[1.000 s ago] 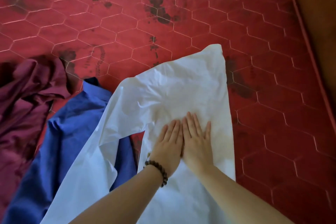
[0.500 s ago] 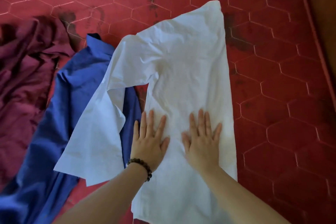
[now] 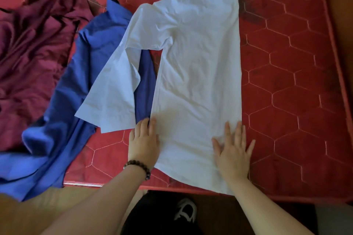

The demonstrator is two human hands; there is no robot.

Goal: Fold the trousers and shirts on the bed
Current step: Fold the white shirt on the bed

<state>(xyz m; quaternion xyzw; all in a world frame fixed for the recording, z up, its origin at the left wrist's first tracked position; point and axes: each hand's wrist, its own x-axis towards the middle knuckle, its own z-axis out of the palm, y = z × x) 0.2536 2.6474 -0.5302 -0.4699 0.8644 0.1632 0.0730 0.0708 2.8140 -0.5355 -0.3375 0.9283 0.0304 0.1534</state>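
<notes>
Bed: one red quilted mattress [image 3: 286,74] with a stitched hexagon pattern and dark stains, running under both hands and beyond all the fingertips; its near edge lies just behind the wrists.

Garments: three in all, every one on the mattress.

White shirt: one pale, thin white cotton shirt [image 3: 198,59], laid flat and lengthwise, stretching away from the fingertips toward the far side of the bed. Its hem end lies under the palms. One short sleeve [image 3: 112,97] hangs out to the left, ending just beside the left fingertips and overlapping the blue garment.

Maroon garment: one crumpled dark maroon cloth [image 3: 32,53], well apart from the hands, far left of the left fingers.

Blue garment: one royal-blue shirt-like cloth [image 3: 63,120], rumpled, between the maroon cloth and the white shirt, left of the left fingers and partly under the white sleeve.

Hands: two, both palm down.

Right hand [image 3: 232,150]: flat on the shirt near its right edge, fingers straight and spread apart, the little finger past the edge over the mattress.

Left hand [image 3: 143,143]: resting along the shirt's left edge, fingers straight and held close together, tips touching where the sleeve and the shirt body meet.

Bracelet: one string of dark brown wooden beads [image 3: 138,167] round the left wrist.
</notes>
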